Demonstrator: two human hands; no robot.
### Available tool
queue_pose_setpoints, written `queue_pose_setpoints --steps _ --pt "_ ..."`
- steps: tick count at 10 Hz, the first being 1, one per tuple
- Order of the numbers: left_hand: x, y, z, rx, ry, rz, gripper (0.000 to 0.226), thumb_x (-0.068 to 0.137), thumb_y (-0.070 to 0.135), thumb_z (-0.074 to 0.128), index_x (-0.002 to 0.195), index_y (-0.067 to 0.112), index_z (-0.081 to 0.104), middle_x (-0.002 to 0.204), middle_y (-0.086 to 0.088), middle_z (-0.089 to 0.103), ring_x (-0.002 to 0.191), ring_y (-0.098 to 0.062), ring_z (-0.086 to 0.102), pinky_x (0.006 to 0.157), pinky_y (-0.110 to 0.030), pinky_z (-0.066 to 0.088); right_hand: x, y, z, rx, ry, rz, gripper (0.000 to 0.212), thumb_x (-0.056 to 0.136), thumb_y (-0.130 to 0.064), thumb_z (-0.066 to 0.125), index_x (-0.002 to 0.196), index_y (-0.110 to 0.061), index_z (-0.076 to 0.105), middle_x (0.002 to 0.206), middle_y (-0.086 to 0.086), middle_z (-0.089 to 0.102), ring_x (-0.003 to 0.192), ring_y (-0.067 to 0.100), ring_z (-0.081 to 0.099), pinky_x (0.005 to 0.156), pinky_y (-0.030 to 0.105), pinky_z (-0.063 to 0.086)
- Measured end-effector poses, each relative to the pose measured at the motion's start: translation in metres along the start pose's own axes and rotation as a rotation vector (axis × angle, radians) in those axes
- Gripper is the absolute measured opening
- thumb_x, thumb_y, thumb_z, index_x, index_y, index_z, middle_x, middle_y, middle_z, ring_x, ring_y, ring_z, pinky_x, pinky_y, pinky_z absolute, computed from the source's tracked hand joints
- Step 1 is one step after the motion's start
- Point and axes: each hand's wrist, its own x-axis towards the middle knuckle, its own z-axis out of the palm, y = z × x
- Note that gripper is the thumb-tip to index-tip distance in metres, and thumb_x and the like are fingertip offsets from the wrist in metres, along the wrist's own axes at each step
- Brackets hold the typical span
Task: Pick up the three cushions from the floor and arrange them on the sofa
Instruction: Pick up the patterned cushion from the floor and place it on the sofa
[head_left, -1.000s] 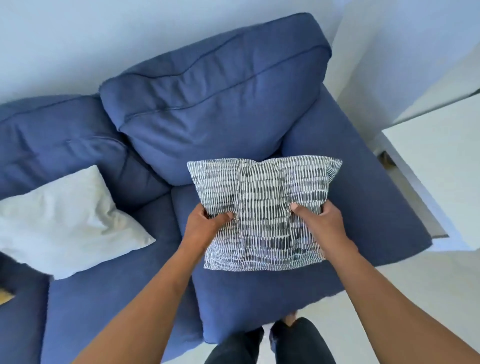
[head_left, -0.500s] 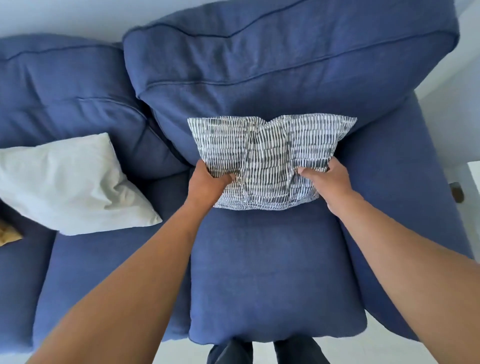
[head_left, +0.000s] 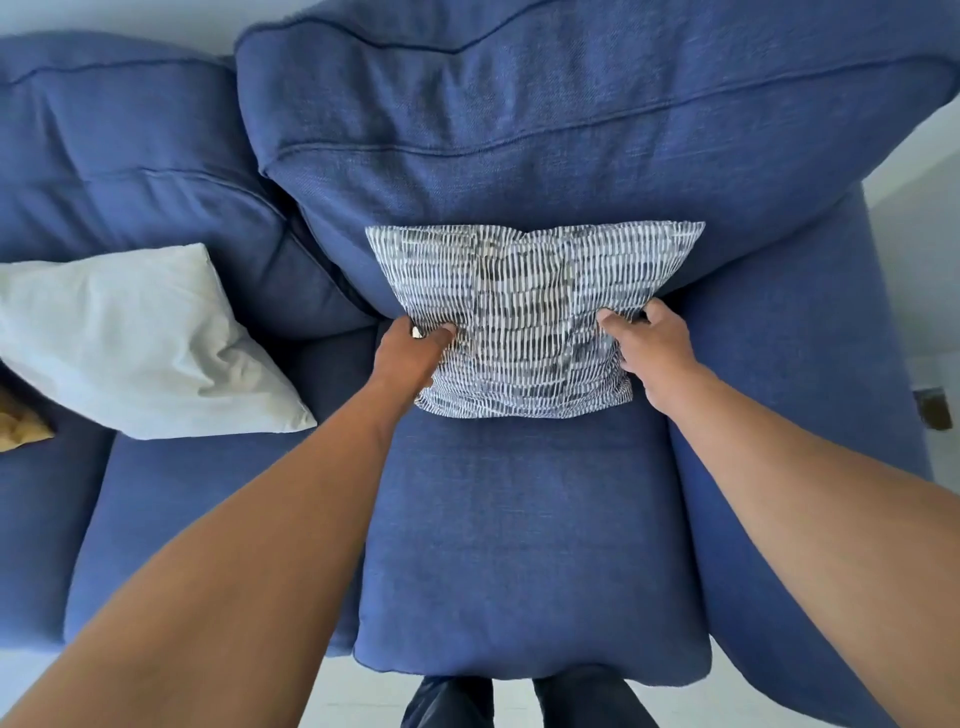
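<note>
While a mustard-coloured cushion (head_left: 21, 428) barely shows at the frame's edge, far left of the blue sofa's (head_left: 519, 545) right seat, a white cushion (head_left: 140, 343) lies on the neighbouring seat, tilted against the left back pillow (head_left: 119, 171). Over the last second the patterned cushion (head_left: 530, 317) has travelled from above the right seat's front to its rear, where it now leans on the big right back pillow (head_left: 545, 130); that likely makes it the final placement. Both hands are clamped on it, the left hand (head_left: 410, 353) pinching its lower-left edge, the right hand (head_left: 649, 348) its lower-right edge. Its long axis runs left to right along the backrest, face outward, lower edge touching the seat.
</note>
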Motion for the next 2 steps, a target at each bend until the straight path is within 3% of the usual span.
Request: queue_pose_setpoints --steps 1,2 --pt "-0.017 0.005 -0.003 -0.066 -0.014 0.016 0.051 0.090 0.047 0.074 0.131 0.019 0.060 0.120 0.004 0.066 0.118 -0.023 0.066 0.101 -0.051 0.057 -0.013 -0.009 -0.003 0.037 -0.017 -0.042 0.085 0.079 -0.056 0.078 0.146 -0.012 0.049 0.113 0.000 0.061 0.109 0.015 0.061 0.114 0.054 0.045" --pt "-0.032 -0.005 0.000 -0.129 -0.021 0.037 0.076 0.082 0.049 0.080 0.147 0.021 0.054 0.139 0.003 0.066 0.133 -0.024 0.061 0.112 -0.053 0.048 -0.031 0.000 -0.009 0.064 -0.029 -0.057 0.093 0.079 -0.057 0.078 0.156 -0.019 0.042 0.145 0.005 0.061 0.132 0.017 0.057 0.116 0.052 0.044"
